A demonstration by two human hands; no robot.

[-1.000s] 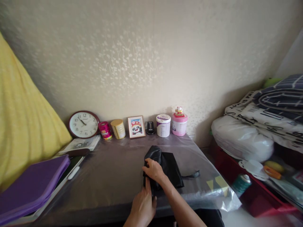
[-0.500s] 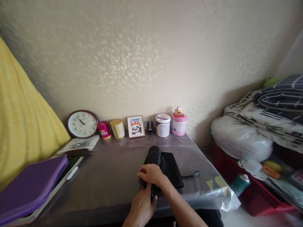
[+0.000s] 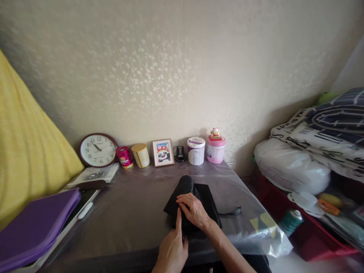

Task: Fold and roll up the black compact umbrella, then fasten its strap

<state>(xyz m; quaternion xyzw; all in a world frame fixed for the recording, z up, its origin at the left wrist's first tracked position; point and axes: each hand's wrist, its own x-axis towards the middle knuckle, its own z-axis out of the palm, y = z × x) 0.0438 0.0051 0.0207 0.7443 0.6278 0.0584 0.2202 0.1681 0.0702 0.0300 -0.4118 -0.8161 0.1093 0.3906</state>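
Note:
A black folded umbrella (image 3: 209, 198) lies on the plastic-covered dark table (image 3: 133, 206), its wrist strap (image 3: 234, 211) trailing to the right. My right hand (image 3: 195, 211) rests on top of it, fingers laid flat across the fabric, and a flap of cloth sticks out to the left under them. My left hand (image 3: 171, 247) grips the umbrella's near end, index finger stretched forward along it and the other fingers curled.
Along the wall stand a clock (image 3: 98, 150), a red tin (image 3: 124, 157), a gold tin (image 3: 141, 155), a panda picture (image 3: 163, 152), a white tub (image 3: 196, 150) and a pink tub (image 3: 215, 148). A purple folder (image 3: 36, 223) lies left; bedding (image 3: 309, 151) over a red crate (image 3: 298, 231) right.
My right hand has shifted slightly right and flattened on the umbrella. A flap of black fabric now juts out to the left. My left index finger has stretched forward.

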